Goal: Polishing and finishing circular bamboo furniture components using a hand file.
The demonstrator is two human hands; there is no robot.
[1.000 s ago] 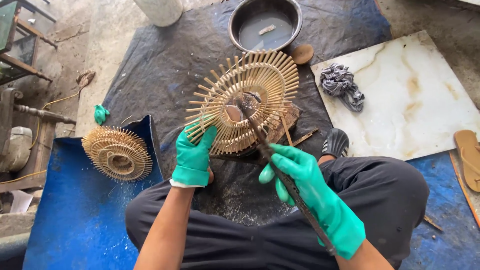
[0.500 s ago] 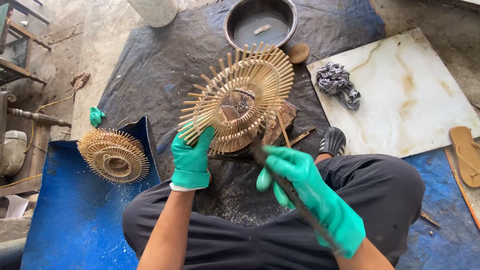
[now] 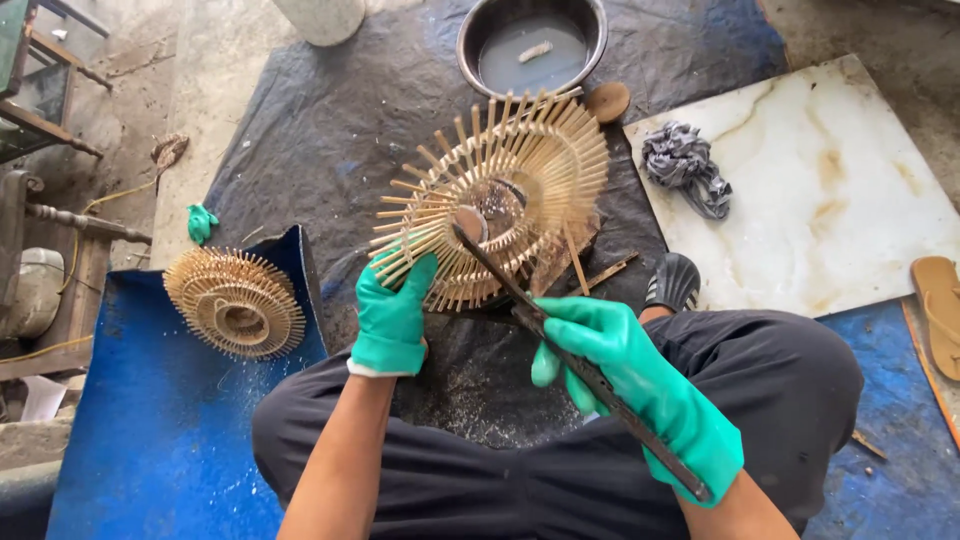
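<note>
Sitting on dark tarp [image 3: 300, 130], blue sheet [image 3: 130, 420], marble slab [image 3: 830, 200], concrete floor [image 3: 210, 90]

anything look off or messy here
A few things do. A lone green glove lies crumpled on the floor, far left, away from both gloved hands. Pale dust is scattered on the dark sheet under the bamboo piece. A grey rag sits bunched on the marble slab.

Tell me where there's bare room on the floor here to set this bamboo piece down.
Freest is the marble slab, bare to the right of the grey rag. The blue sheet is open below the second bamboo piece. The dark tarp is open left of the bowl. It is crowded before the knees, under the held piece, with sticks and a block.
</note>
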